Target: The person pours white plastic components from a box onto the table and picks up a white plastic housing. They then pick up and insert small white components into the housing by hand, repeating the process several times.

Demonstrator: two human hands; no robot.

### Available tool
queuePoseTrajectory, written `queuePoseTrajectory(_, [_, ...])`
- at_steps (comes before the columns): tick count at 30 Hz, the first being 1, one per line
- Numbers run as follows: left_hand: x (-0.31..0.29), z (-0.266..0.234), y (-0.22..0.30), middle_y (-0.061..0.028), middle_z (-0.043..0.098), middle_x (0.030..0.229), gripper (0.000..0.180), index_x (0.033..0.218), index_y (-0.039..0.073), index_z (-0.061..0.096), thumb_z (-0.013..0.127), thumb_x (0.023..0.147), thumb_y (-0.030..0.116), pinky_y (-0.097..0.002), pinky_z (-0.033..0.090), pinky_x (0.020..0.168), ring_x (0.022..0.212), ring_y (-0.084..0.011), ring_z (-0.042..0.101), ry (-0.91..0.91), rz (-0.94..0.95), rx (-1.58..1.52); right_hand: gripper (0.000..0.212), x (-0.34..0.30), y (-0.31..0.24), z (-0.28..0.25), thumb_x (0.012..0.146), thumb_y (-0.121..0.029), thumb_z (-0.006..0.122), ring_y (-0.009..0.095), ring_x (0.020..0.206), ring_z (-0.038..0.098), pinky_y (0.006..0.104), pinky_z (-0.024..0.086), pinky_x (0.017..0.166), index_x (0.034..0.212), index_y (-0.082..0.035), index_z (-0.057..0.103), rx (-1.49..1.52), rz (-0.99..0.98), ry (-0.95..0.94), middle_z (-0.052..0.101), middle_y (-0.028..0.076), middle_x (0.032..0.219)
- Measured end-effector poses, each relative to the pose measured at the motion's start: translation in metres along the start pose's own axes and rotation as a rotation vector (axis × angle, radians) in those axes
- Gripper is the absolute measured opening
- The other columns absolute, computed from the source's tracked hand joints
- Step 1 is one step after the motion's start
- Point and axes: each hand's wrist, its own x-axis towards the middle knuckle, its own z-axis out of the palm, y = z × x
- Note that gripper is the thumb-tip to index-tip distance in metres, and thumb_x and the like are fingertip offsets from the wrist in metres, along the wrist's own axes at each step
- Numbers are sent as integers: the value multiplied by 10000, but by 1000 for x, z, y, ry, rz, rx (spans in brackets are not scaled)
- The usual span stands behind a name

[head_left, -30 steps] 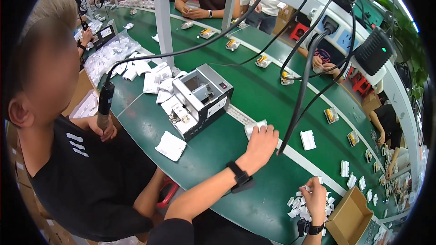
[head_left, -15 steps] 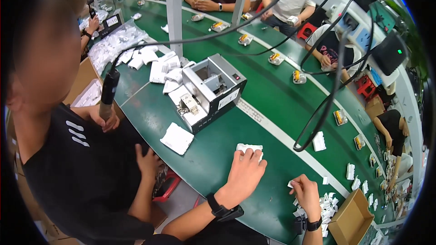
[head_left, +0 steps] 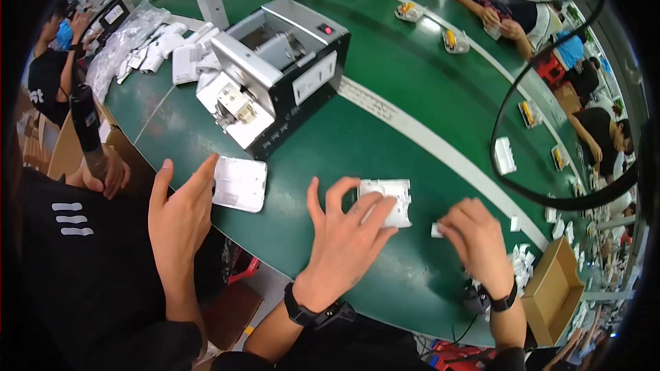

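A white plastic shell [head_left: 400, 214] lies on the green table in front of me, its ribbed inside facing up. My left hand [head_left: 347, 233] reaches over its left side with fingers apart and bent; whether all the fingertips touch it cannot be made out. To the right of the shell, my right hand [head_left: 478, 244] is closed in a pinch on a small white piece [head_left: 437, 230], held just above the table. Farther left, a co-worker's hand [head_left: 182, 216] is beside another white shell [head_left: 240, 184], fingers extended.
A metal machine [head_left: 282, 72] with a lit red switch stands on the table's far left, white housings [head_left: 185, 62] heaped behind it. Small white pieces [head_left: 522, 264] lie beside an open cardboard box [head_left: 553, 292] at right. Cables hang at upper right. Co-workers sit across the conveyor [head_left: 412, 96].
The view has shifted, with the machine nearer. My left hand's fingers have spread and uncovered more of the shell. The co-worker's hand has come up beside the other shell.
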Motion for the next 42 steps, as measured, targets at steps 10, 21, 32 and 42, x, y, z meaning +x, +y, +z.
queuePoseTrajectory(10, [3,6,-9,-12,756,1237,465,1292,142,743,872,874,299,-639,247,1214,1315,-331,538,15,-34,-58,115,63,-7,23,908,-92,774,317,899,601,430,517,771,967,-55,683,42,-261,56,614,85,956])
queuePoseTrajectory(21, [-3,6,-11,-2,754,1237,429,1278,146,746,856,892,296,-662,227,1211,1282,-319,556,16,-27,-101,137,61,-4,47,900,-100,778,313,903,575,433,524,794,961,-59,662,26,-325,56,600,76,952])
queuePoseTrajectory(32, [4,5,-8,16,750,1257,401,1257,158,770,857,892,299,-607,266,1187,1276,-304,556,10,-26,-62,124,66,1,52,912,-74,760,301,918,576,417,512,787,949,-36,648,21,-343,127,586,92,958])
queuePoseTrajectory(42, [3,11,-10,17,711,1313,394,1302,180,759,817,932,305,-652,296,1165,1278,-312,552,24,7,-22,92,82,6,41,949,-84,731,335,897,615,439,518,774,963,-25,661,54,-344,-44,599,120,916])
